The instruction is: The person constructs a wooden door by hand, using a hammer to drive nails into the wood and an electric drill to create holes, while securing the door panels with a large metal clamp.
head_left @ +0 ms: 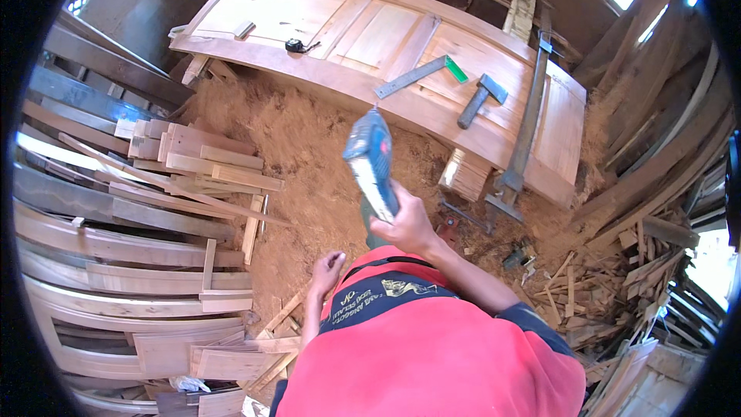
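Blue power tool fills my right hand; my left hand's closure I can't tell; far panelled door looks assembled, remaining work unshown.

Left of your right hand you have stacked boards, ahead of it spread sawdust, and well to its right heaped wood scraps.

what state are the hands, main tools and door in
Blue-and-white power tool, held; running or not, unclear
Right hand, gripping the power tool
Left hand, curled; nothing visibly held
Panelled bare wooden door, lying flat, raised
Black compact tape measure, on the door
Metal square with green handle, lying flat
Dark-handled, metal-headed hammer, lying down
Long grey metal bar clamp, across the door; tightness unclear
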Demonstrator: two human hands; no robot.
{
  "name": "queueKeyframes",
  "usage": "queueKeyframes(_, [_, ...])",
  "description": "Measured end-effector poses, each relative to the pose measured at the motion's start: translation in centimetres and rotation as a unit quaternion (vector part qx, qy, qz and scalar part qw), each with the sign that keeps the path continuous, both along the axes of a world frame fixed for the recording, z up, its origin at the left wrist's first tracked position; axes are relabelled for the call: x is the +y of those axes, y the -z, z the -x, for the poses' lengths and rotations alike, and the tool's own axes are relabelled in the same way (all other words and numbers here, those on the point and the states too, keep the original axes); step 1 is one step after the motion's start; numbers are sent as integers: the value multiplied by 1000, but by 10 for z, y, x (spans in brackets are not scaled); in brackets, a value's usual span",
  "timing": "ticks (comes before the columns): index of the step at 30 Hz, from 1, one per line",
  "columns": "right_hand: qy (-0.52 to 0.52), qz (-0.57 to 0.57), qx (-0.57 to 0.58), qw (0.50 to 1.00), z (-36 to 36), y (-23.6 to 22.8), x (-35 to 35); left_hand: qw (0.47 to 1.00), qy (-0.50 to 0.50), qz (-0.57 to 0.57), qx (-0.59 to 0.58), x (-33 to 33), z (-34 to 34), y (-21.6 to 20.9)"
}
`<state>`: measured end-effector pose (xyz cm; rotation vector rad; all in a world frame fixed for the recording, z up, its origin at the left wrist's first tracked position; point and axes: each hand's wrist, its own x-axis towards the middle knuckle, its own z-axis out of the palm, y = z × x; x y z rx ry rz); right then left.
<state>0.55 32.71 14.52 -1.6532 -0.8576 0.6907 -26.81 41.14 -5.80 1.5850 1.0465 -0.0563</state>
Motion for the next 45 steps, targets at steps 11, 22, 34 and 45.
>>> queueKeyframes(11, [40, 206, -229, 950, -140, 110, 256, 976, -200, 80, 23, 133, 43, 79])
queueKeyframes(22, [78, 402, -296, 863, -259, 184, 346, 991, -123, -36, 48, 349, -148, -20])
queueKeyframes(34, [177, 464, -259, 828, -246, 201, 396, 990, 138, 0, 13, 585, -291, -8])
queueKeyframes(45, [303, 383, -247, 837, -224, 124, 468, 931, 318, -110, -139, 704, -414, -3])
